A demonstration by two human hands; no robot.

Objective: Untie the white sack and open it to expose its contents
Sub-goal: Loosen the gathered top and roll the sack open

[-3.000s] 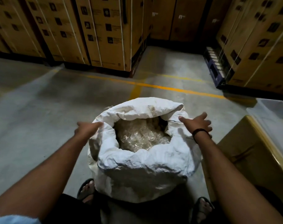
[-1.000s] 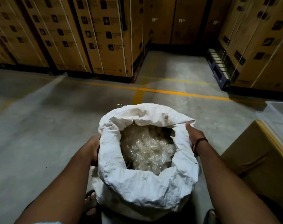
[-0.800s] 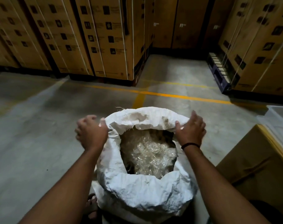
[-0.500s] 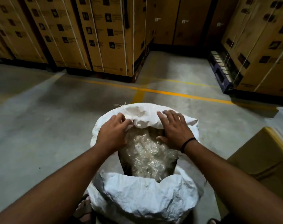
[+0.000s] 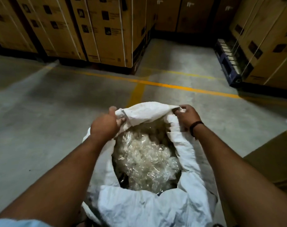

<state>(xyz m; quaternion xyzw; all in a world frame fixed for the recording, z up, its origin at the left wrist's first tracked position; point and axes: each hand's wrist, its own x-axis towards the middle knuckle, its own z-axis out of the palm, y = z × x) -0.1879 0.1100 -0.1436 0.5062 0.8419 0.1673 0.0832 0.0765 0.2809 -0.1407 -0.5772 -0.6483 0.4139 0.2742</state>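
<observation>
- Right now the white woven plastic sack (image 5: 147,208) is standing upright on the grey concrete floor (image 5: 49,120), directly in front of the person. Its mouth is gaping wide, and no tie is showing anywhere on it.
- The left hand (image 5: 105,126) is curling its fingers round the left end of the sack's far rim (image 5: 144,112). The right hand (image 5: 187,117), the one wearing a dark wristband (image 5: 196,125), is pinching the right end of that same rim, fingers closed on the cloth.
- Between the two hands the rim is stretching taut and hanging over the back of the opening. It is covering the far edge of the heap of clear crinkled plastic pieces (image 5: 144,158) inside.
- To my eye, the step in hand is folding this last flap back and down the outside, since the near and side edges are already lying rolled over.
- Doing it well is looking like a matter of drawing both corners away and outward together, evenly, so that the cloth is rolling over rather than bunching at one side.
- The sack is looking soft-walled, so a hard tug is risking tipping it away from the person. A low pull, close to the sack's body, is seeming the safer way.
- A brown cardboard box (image 5: 273,158) is sitting near the sack on the person's right, so I am judging that side tighter for the elbow.
</observation>
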